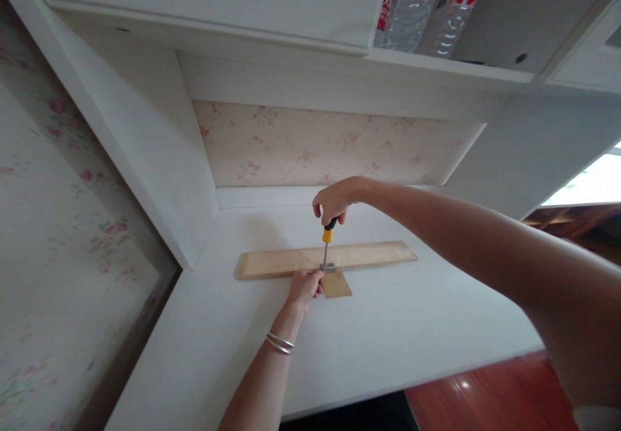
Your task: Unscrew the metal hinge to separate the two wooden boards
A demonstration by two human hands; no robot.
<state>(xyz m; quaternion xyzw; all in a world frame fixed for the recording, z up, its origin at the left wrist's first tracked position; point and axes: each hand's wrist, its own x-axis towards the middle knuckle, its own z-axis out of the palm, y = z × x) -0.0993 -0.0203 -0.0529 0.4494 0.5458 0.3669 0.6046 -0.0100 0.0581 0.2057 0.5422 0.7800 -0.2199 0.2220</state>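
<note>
Fingers of the right hand [332, 201] wrap the top of a yellow-and-black screwdriver [327, 240], held upright. Beneath lies the white desk [388, 334], and on it a long wooden board [325, 258] with a small wooden piece [338, 284] touching its near edge. The left hand [305, 287] presses there, fingers curled beside a small metal bracket [328, 267] under the screwdriver tip.

The right hand [332, 199] wraps the screwdriver [328, 237] handle, hiding its top. The tip and the metal fitting [328, 267] are too small to make out. At one o'clock, the bottles [422, 4] are cut off by the top edge.
</note>
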